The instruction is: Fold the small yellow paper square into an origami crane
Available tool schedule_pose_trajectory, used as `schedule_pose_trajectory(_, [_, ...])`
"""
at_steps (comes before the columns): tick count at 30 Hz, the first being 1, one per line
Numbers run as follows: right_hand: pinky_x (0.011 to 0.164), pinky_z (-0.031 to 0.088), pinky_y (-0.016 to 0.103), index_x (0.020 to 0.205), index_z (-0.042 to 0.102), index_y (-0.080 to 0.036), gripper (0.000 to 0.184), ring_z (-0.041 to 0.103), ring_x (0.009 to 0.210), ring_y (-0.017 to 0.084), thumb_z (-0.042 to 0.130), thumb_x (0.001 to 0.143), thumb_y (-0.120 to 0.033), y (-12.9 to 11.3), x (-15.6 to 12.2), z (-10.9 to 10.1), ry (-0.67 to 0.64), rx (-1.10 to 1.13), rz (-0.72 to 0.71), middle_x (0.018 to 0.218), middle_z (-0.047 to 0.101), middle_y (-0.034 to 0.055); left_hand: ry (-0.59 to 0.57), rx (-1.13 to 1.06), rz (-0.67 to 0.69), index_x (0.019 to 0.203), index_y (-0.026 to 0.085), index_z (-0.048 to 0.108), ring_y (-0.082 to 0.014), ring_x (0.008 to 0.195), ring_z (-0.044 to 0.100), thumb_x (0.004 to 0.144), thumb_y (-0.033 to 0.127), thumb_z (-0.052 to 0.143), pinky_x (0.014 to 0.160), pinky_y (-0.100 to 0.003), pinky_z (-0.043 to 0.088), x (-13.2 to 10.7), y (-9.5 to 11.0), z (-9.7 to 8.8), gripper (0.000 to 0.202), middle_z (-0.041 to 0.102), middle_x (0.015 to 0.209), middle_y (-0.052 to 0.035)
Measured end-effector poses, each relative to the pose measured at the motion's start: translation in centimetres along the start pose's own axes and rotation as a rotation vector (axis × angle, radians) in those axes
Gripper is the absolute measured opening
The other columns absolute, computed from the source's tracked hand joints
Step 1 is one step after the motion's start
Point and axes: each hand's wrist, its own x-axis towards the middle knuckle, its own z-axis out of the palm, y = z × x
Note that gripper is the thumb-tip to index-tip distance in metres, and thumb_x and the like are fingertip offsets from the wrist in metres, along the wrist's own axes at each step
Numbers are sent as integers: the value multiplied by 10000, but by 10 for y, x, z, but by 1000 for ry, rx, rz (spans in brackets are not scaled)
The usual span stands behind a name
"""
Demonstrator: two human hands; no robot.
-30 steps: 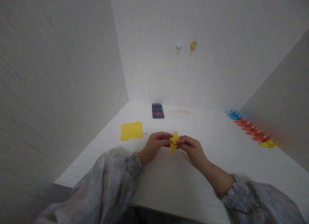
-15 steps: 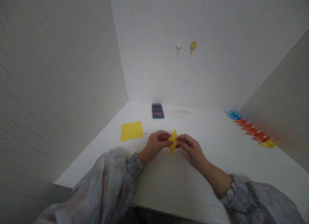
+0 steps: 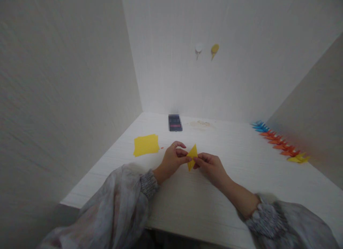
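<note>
A small folded piece of yellow origami paper (image 3: 192,152), diamond-shaped with points at top and bottom, is held upright between my two hands over the white table. My left hand (image 3: 174,159) pinches its left edge between thumb and fingers, the upper fingers lifted and curved. On the other side, my right hand (image 3: 210,166) grips the right edge with thumb and forefinger. The fingertips hide part of the folds. Left of my left hand lies a stack of yellow paper sheets (image 3: 146,145).
Along the table's right side runs a row of folded paper cranes: blue (image 3: 259,126), orange (image 3: 278,143) and yellow (image 3: 298,158). A dark, blurred object (image 3: 175,123) lies near the back wall. White and yellow hooks (image 3: 214,49) hang on that wall. An orange scrap (image 3: 162,147) lies near the sheets.
My right hand has shifted slightly down and inward on the folded paper. Some fingers of my left hand have lifted away, and the paper's upper part shows wider and leans a little right.
</note>
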Motion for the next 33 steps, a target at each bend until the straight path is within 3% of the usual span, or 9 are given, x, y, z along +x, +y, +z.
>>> schedule_pose_trajectory(11, [529, 454, 256, 652, 576, -151, 197, 559, 518, 125, 565, 676, -346, -1, -1, 4, -8, -21, 17, 591, 605, 15, 60, -48, -73, 793, 186, 311, -91, 468, 546, 499, 109, 693, 504, -212, 432, -1, 3, 3, 488, 602, 577, 34])
schedule_pose_trajectory(17, [504, 416, 236, 663, 560, -159, 165, 535, 522, 120, 534, 700, -317, 5, 3, 2, -42, -122, -25, 573, 585, 5, 23, -26, -105, 827, 177, 328, -99, 492, 557, 522, 132, 685, 533, -246, 459, 0, 1, -1, 472, 591, 576, 31])
schedule_pose_trajectory(22, [502, 405, 230, 645, 569, -157, 141, 522, 518, 115, 571, 665, -297, 6, 3, 2, -49, -133, 30, 566, 578, -8, 12, 52, -120, 842, 176, 342, -106, 509, 563, 515, 150, 695, 533, -257, 465, 1, -4, -2, 483, 583, 588, 28])
schedule_pose_trajectory(27, [512, 411, 229, 631, 587, -149, 126, 528, 519, 113, 597, 648, -273, 9, 3, 0, -77, 14, 59, 571, 592, -6, 19, 38, -119, 838, 179, 337, -104, 492, 560, 491, 131, 708, 523, -256, 470, 1, -4, -2, 511, 574, 578, 41])
schedule_pose_trajectory(33, [538, 437, 243, 625, 604, -131, 135, 558, 512, 116, 624, 619, -265, 7, 3, -3, -105, 193, 130, 585, 629, 15, -12, -45, -131, 854, 177, 333, -134, 540, 595, 528, 156, 698, 594, -326, 491, 1, -2, -2, 489, 603, 618, 16])
